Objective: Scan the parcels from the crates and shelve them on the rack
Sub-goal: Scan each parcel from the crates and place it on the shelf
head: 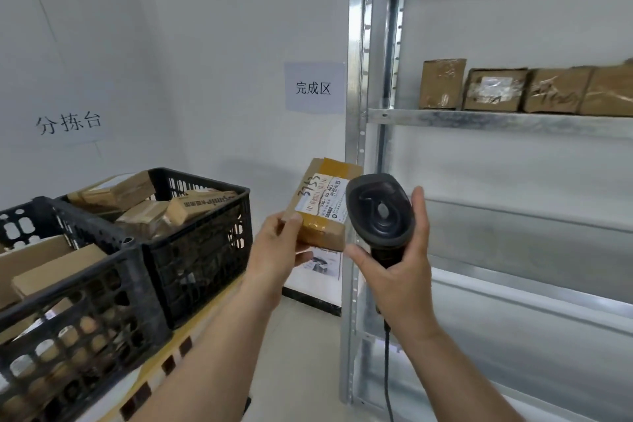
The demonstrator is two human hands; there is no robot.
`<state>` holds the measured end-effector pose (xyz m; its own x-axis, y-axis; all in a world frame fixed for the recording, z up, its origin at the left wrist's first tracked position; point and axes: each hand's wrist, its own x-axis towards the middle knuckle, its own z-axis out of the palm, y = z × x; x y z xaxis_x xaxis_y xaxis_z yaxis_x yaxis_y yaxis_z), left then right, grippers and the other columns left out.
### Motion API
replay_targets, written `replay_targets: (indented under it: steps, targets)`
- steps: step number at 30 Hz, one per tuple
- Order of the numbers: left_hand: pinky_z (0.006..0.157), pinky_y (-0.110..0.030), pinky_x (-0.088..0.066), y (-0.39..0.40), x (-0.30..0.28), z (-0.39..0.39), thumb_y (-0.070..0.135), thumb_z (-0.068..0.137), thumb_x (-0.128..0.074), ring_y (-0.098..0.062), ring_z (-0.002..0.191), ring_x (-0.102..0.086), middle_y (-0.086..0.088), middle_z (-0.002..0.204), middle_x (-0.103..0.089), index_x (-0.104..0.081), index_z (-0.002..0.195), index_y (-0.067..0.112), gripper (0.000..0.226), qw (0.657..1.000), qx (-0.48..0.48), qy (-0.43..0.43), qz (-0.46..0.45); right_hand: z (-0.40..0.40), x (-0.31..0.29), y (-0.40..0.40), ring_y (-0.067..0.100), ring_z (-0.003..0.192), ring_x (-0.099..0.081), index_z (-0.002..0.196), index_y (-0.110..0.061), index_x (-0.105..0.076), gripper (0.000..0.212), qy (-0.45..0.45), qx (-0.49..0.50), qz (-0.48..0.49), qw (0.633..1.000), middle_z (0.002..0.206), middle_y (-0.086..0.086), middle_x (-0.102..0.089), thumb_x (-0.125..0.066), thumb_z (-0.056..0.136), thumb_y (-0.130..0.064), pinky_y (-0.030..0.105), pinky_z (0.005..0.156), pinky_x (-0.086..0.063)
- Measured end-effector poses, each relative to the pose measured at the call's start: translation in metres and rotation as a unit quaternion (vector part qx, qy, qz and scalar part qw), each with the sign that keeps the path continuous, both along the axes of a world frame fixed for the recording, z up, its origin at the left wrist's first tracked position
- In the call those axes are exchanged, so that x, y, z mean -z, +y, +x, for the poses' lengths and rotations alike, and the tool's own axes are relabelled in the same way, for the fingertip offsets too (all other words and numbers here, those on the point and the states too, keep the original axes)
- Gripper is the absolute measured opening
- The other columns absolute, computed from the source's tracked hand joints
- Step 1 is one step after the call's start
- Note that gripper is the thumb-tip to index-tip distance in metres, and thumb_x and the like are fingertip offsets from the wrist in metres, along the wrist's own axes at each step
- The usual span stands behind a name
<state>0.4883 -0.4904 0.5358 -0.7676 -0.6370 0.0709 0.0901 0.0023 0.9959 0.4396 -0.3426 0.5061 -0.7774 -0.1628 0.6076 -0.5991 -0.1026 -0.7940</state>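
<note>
Hands mid-task: left hand (277,243) grasps parcel (323,204), right hand (399,271) grasps scanner (378,212); four boxes (527,87) on rack (445,120), crates (137,250) still full.

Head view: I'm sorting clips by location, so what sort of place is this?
Probably a small parcel sorting room: black crates full of cardboard parcels, a metal rack with boxes lined up, and a handheld scanner aimed at a labelled parcel.

A white paper sign (313,87) with black writing hangs on the pale wall (205,44). Another paper sign (68,122) hangs further left. Low down, a small poster (325,264) sticks on the wall, above a black strip (311,300) by the floor (301,353).
</note>
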Motion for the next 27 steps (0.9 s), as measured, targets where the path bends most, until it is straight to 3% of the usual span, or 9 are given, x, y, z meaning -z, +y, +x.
replay_targets:
  steps: [5,9,13,16,18,20,22,24,27]
  targets:
    - [0.085,-0.033,-0.058,0.042,-0.016,-0.011,0.028,0.101,-0.046,-0.017,0.098,-0.068,0.006,0.119,-0.061,-0.037,0.145,0.034,0.045,0.995,0.092,0.037,-0.021,-0.008,-0.006,0.021,-0.031,0.11,-0.042,0.139,-0.054,-0.011,0.108,0.022,0.077,-0.007,0.997,0.114,-0.052,-0.047,-0.082,0.076,-0.003,-0.004,0.087,-0.036]
    - [0.08,-0.028,-0.057,0.067,-0.024,-0.016,0.029,0.101,-0.046,-0.013,0.099,-0.066,0.006,0.127,-0.057,-0.032,0.146,0.038,0.048,0.983,0.155,0.037,-0.088,-0.017,-0.017,0.049,-0.034,0.105,-0.041,0.137,-0.056,-0.01,0.105,0.022,0.131,-0.03,0.991,0.121,-0.036,-0.044,-0.08,0.079,-0.004,-0.006,0.087,-0.033]
    - [0.079,-0.028,-0.059,0.085,-0.033,-0.021,0.027,0.096,-0.058,-0.018,0.105,-0.063,0.002,0.133,-0.05,-0.031,0.146,0.04,0.059,0.974,0.186,0.032,-0.127,-0.026,-0.031,0.077,-0.039,0.096,-0.038,0.144,-0.048,-0.01,0.103,0.018,0.15,-0.02,0.988,0.115,-0.04,-0.039,-0.078,0.081,-0.004,-0.009,0.082,-0.032]
    - [0.084,-0.035,-0.058,0.094,-0.045,-0.029,0.02,0.092,-0.063,-0.022,0.111,-0.06,0.002,0.134,-0.051,-0.036,0.145,0.039,0.063,0.972,0.179,0.048,-0.145,-0.035,-0.046,0.092,-0.029,0.101,-0.045,0.149,-0.045,-0.011,0.104,0.018,0.156,-0.017,0.988,0.114,-0.044,-0.036,-0.079,0.08,-0.007,-0.007,0.083,-0.033]
    - [0.084,-0.038,-0.059,0.1,-0.055,-0.036,0.017,0.092,-0.062,-0.023,0.106,-0.062,0.0,0.131,-0.054,-0.041,0.144,0.035,0.058,0.974,0.156,0.061,-0.15,-0.04,-0.06,0.098,-0.014,0.115,-0.043,0.151,-0.043,-0.012,0.104,0.018,0.154,-0.014,0.988,0.113,-0.046,-0.034,-0.08,0.08,-0.01,0.001,0.091,-0.037]
    - [0.085,-0.04,-0.058,0.105,-0.065,-0.044,0.017,0.093,-0.062,-0.023,0.101,-0.065,-0.001,0.125,-0.057,-0.048,0.14,0.03,0.051,0.976,0.134,0.073,-0.153,-0.046,-0.074,0.103,0.002,0.125,-0.045,0.153,-0.043,-0.012,0.105,0.024,0.149,-0.006,0.989,0.113,-0.045,-0.035,-0.081,0.079,-0.011,0.028,0.103,-0.048]
    - [0.084,-0.04,-0.058,0.107,-0.071,-0.053,0.016,0.093,-0.062,-0.023,0.098,-0.066,-0.001,0.119,-0.059,-0.053,0.133,0.027,0.043,0.977,0.118,0.084,-0.157,-0.055,-0.085,0.104,0.015,0.128,-0.051,0.152,-0.045,-0.012,0.106,0.025,0.137,0.001,0.99,0.115,-0.038,-0.04,-0.08,0.079,-0.01,0.048,0.103,-0.049]
    - [0.084,-0.041,-0.058,0.106,-0.075,-0.063,0.015,0.093,-0.062,-0.023,0.097,-0.066,-0.001,0.115,-0.061,-0.055,0.13,0.027,0.04,0.976,0.108,0.091,-0.163,-0.066,-0.093,0.103,0.022,0.126,-0.055,0.151,-0.047,-0.011,0.106,0.025,0.134,0.012,0.991,0.118,-0.032,-0.043,-0.079,0.079,-0.009,0.054,0.097,-0.052]
    - [0.085,-0.045,-0.057,0.096,-0.079,-0.083,0.014,0.093,-0.061,-0.028,0.098,-0.066,-0.004,0.116,-0.061,-0.055,0.129,0.027,0.039,0.975,0.099,0.096,-0.175,-0.086,-0.102,0.093,0.019,0.123,-0.055,0.153,-0.045,-0.011,0.105,0.032,0.136,0.027,0.99,0.111,-0.04,-0.04,-0.078,0.08,-0.009,0.051,0.094,-0.054]
